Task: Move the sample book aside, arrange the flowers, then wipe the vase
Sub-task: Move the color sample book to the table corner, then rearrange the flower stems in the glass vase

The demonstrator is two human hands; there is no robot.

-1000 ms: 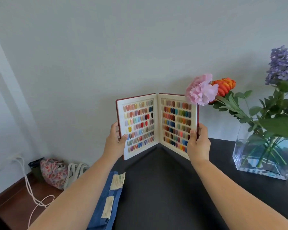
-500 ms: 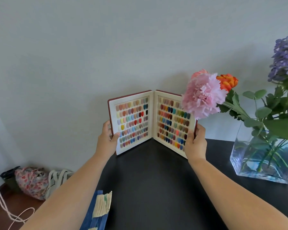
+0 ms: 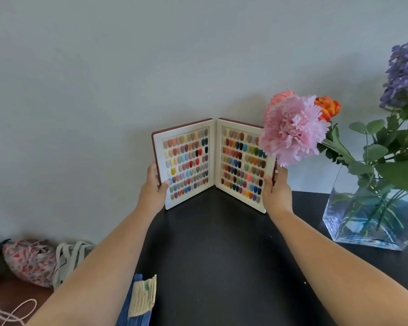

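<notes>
A: Change vs a second ago: the sample book [image 3: 213, 162] has come down from mid-air to the black table [image 3: 217, 250], bottom edges look to be touching the top near the wall. Pink flower [image 3: 292, 130] now covers its top right corner.

B: Only the head view, so hands?

A: Left hand [image 3: 154, 188] grips the book's left cover, thumb on the page face, fingers curled behind. Right hand [image 3: 277, 189] grips the right cover the same way. Neither has let go.

B: Book state?

A: Upright, opened in a V facing the camera, colour chips in rows. Left of the glass vase [image 3: 365, 212], near it, not touching the glass.

B: Vase?

A: On the table, right of the book, water inside, green stems. Purple flower [image 3: 404, 74] above it, orange flower [image 3: 327, 108] just behind the pink one.

B: Step?

A: First step, moving the book aside, nearly done I'd say. Next calls for releasing both covers, checking it stands, then reaching right to the stems.

B: Extras?

A: Striped cloth [image 3: 143, 295] at the table's left edge, nearer the camera than the book, likely for wiping. Bags [image 3: 31, 262] on the floor, left of the book.
</notes>
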